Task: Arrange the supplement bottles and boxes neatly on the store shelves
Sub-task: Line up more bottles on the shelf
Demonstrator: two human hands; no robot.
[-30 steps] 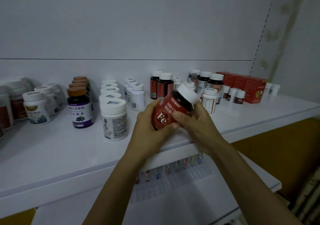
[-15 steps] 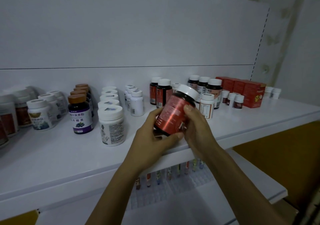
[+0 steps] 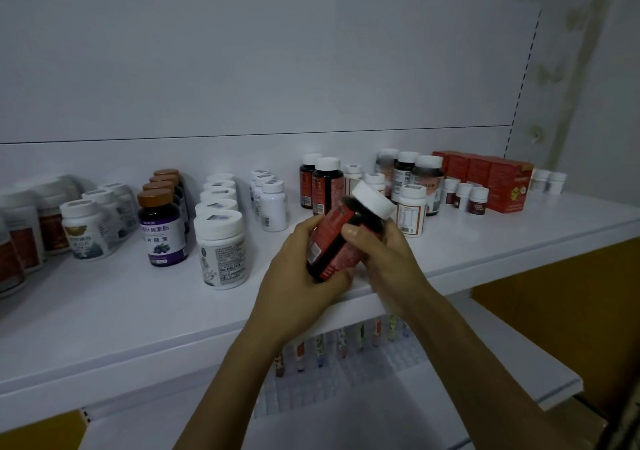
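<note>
A dark bottle with a red label and white cap [image 3: 341, 238] is tilted to the right above the front of the white shelf [image 3: 138, 311]. My left hand [image 3: 298, 266] grips its lower body from the left and below. My right hand [image 3: 384, 259] holds its right side, thumb across the label. Behind it stand two matching red-label bottles [image 3: 323, 186]. Rows of other bottles fill the shelf: white tubs [image 3: 221, 248], purple-label bottles with brown caps [image 3: 161, 228], small white bottles [image 3: 273, 203]. Red boxes [image 3: 498, 181] stand at the back right.
More white-capped bottles [image 3: 86, 228] crowd the shelf's left end. Small dark bottles [image 3: 465, 196] sit beside the red boxes, with tiny white ones [image 3: 550, 181] at the far right. A lower shelf [image 3: 485, 373] holds a row of thin tubes [image 3: 343, 342]. White back panels rise behind.
Both hands have turned the red-label bottle round, so the "Fe" front now faces away and the label's printed back and seam show. It stays tilted in the same place.
</note>
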